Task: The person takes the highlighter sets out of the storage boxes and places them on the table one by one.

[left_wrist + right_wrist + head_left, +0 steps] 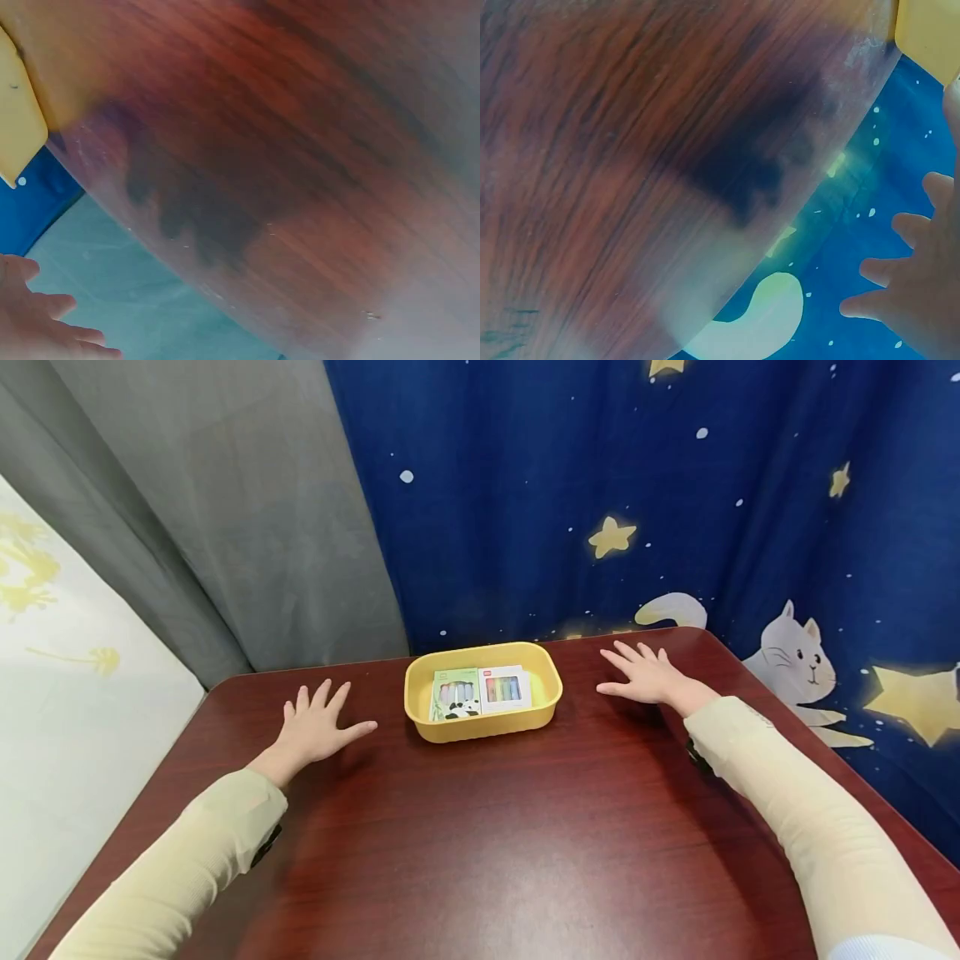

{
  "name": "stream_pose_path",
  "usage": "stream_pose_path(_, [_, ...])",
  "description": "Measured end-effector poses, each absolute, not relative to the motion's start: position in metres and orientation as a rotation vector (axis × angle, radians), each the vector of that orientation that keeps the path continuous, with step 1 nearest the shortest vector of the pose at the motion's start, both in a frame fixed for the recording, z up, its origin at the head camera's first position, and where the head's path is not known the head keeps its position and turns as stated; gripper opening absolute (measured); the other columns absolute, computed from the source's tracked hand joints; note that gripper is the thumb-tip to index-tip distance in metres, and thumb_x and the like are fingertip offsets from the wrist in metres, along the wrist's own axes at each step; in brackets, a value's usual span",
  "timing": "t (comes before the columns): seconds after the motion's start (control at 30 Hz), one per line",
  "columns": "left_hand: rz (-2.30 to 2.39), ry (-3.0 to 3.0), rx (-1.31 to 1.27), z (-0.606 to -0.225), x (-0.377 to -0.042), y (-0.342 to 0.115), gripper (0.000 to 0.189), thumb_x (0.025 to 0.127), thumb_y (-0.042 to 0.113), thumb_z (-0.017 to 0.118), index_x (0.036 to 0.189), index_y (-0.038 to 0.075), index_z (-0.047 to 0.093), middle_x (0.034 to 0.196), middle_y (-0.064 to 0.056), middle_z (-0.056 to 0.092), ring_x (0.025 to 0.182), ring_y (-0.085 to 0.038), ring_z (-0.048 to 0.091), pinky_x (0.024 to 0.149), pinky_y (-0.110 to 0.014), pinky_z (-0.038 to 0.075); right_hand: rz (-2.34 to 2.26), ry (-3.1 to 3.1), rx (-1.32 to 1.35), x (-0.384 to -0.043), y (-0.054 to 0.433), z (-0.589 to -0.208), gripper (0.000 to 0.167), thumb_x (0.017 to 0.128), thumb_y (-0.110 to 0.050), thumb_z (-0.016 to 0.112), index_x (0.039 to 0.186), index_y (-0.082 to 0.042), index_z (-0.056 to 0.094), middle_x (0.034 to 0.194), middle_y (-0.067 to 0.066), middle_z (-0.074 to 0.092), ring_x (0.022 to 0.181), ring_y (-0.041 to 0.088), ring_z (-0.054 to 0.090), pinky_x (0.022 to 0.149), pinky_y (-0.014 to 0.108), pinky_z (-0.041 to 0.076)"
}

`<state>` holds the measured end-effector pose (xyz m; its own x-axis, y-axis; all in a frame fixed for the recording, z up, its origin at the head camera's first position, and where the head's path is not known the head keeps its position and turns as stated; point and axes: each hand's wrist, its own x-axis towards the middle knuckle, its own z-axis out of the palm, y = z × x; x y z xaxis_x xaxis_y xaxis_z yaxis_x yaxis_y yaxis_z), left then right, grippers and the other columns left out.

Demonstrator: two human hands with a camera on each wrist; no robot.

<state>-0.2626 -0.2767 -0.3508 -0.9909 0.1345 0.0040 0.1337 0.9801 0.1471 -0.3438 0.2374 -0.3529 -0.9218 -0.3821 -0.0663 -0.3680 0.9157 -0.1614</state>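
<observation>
A yellow plastic basket point(487, 727) stands near the far edge of the table. Inside it two flat boxes lie side by side: a green box with a panda picture point(456, 693) and a white box point(506, 689), both showing coloured sticks or pens on the front. To the left of the basket my left hand point(315, 727) is held with fingers spread, holding nothing. My right hand point(645, 675), also spread and holding nothing, is to the basket's right. Each hand casts a shadow on the tabletop. Both hands are apart from the basket, whose side point(19, 105) shows in the left wrist view.
The dark red wooden table point(510, 835) has rounded far corners. Behind it hang a grey curtain point(225, 510) and a blue curtain point(525, 510) with stars and a white cat. A white surface with yellow flower prints point(67, 693) borders the left side.
</observation>
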Motion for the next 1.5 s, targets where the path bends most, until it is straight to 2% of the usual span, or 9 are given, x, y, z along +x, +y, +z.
stream_pose_path(0.43, [0.287, 3.095, 0.266, -0.344, -0.278, -0.247, 0.094, 0.082, 0.071, 0.038, 0.146, 0.008, 0.015, 0.149, -0.025, 0.012, 0.132, -0.053, 0.004, 0.102, -0.067, 0.005, -0.241, 2.974, -0.588, -0.350, 0.217, -0.340, 0.077, 0.089, -0.059, 0.041, 0.146, -0.013, 0.019, 0.150, 0.020, 0.013, 0.132, 0.049, 0.011, 0.104, 0.066, 0.008])
stream_pose_path(0.77, [0.299, 3.095, 0.345, -0.352, -0.287, -0.216, 0.094, 0.082, 0.069, 0.042, 0.145, 0.005, 0.018, 0.147, -0.022, 0.020, 0.130, -0.049, 0.019, 0.104, -0.060, 0.020, -0.299, 2.945, -0.665, -0.353, 0.194, -0.337, 0.077, 0.089, -0.059, 0.040, 0.146, -0.012, 0.018, 0.150, 0.022, 0.013, 0.134, 0.045, 0.014, 0.109, 0.057, 0.012])
stream_pose_path(0.97, [0.323, 3.095, 0.379, -0.362, -0.286, -0.204, 0.092, 0.081, 0.069, 0.043, 0.144, 0.005, 0.022, 0.147, -0.020, 0.022, 0.129, -0.045, 0.025, 0.103, -0.058, 0.025, -0.344, 2.967, -0.686, -0.353, 0.178, -0.331, 0.072, 0.091, -0.051, 0.045, 0.146, -0.011, 0.021, 0.149, 0.021, 0.015, 0.134, 0.045, 0.016, 0.108, 0.057, 0.014])
stream_pose_path(1.23, [0.328, 3.091, 0.389, -0.365, -0.283, -0.199, 0.092, 0.081, 0.069, 0.042, 0.143, 0.003, 0.026, 0.149, -0.016, 0.022, 0.131, -0.044, 0.022, 0.105, -0.057, 0.023, -0.452, 2.980, -0.729, -0.346, 0.154, -0.316, 0.067, 0.092, -0.045, 0.048, 0.145, -0.011, 0.025, 0.149, 0.020, 0.020, 0.134, 0.041, 0.019, 0.107, 0.057, 0.018])
stream_pose_path(1.5, [0.330, 3.036, 0.355, -0.362, -0.283, -0.199, 0.097, 0.079, 0.074, 0.038, 0.145, 0.004, 0.021, 0.151, -0.014, 0.018, 0.131, -0.048, 0.016, 0.106, -0.060, 0.018, -0.653, 2.942, -0.783, -0.348, 0.131, -0.308, 0.064, 0.093, -0.040, 0.049, 0.143, -0.006, 0.028, 0.140, 0.022, 0.035, 0.129, 0.036, 0.033, 0.106, 0.050, 0.027])
